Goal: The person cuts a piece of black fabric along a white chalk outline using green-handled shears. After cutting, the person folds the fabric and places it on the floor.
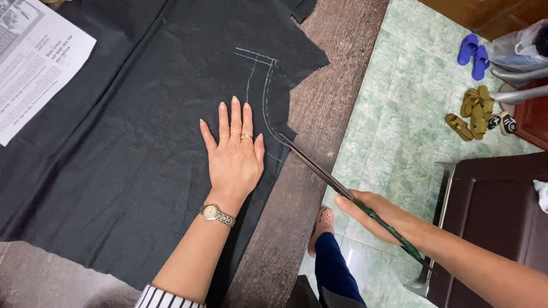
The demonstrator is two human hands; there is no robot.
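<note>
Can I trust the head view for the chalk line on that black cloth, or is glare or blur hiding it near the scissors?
Head view: light is even and soft, no glare on the black cloth; the chalk line reads sharp beside the left hand. The scissors blades are slightly soft, the right hand clear. Wide-lens bending shows at the edges.

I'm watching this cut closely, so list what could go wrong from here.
The left hand lies flat on the cloth right beside the chalk line, so the scissors could nick its fingers. The blades might also stray off the curve. Loose cloth at the table edge could shift.
</note>
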